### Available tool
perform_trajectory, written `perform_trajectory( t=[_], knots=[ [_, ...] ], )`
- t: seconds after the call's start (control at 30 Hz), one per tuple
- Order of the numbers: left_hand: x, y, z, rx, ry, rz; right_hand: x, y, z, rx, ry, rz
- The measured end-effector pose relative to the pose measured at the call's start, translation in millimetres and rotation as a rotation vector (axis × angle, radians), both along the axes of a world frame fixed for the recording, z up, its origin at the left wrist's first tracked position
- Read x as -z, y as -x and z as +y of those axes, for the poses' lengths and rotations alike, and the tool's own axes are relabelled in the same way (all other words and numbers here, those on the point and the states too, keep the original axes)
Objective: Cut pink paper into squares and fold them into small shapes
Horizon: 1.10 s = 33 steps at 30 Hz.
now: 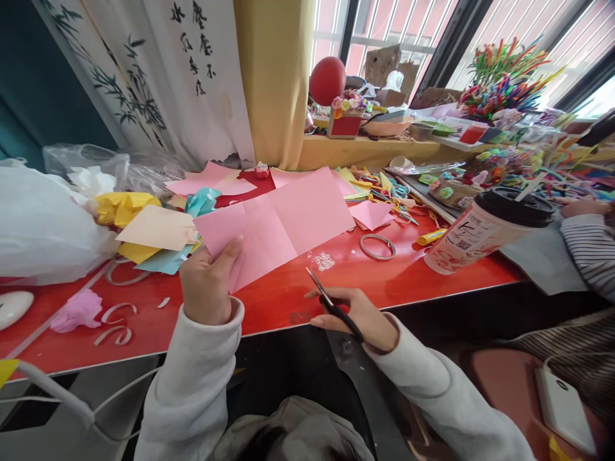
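My left hand [210,280] pinches the lower left part of a pink sheet of paper [307,214], thumb on top. A crease runs across the sheet near its middle. My right hand [353,314] is closed around a pair of scissors [336,307] with dark handles, held just over the table's front edge. The blades point up and to the left, below the sheet and apart from it. A white printed mark [323,260] shows on the red table [269,307] between the paper and the scissors.
A lidded drink cup [468,234], a ring-shaped band [377,246] and a yellow tube [431,236] stand or lie at right. Coloured paper pieces [156,228] and a white plastic bag [48,224] are at left. Another person's striped sleeve [589,243] reaches in at far right.
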State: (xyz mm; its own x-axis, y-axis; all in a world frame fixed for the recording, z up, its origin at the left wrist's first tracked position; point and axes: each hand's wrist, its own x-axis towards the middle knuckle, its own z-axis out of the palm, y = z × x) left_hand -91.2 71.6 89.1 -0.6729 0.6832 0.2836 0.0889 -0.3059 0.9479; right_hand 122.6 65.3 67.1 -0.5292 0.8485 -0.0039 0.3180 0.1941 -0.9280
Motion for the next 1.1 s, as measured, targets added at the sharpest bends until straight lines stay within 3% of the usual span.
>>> perform_trajectory(
  t=[0.23, 1.1],
  knots=[
    [-4.7, -9.7, -7.2, -0.014, -0.066, 0.065, -4.1, 17.3, 4.5, -0.026, 0.176, 0.059],
    [4.5, -11.5, -10.1, -0.031, 0.042, 0.042, -1.7, 24.9, 10.5, 0.077, 0.143, 0.191]
  ],
)
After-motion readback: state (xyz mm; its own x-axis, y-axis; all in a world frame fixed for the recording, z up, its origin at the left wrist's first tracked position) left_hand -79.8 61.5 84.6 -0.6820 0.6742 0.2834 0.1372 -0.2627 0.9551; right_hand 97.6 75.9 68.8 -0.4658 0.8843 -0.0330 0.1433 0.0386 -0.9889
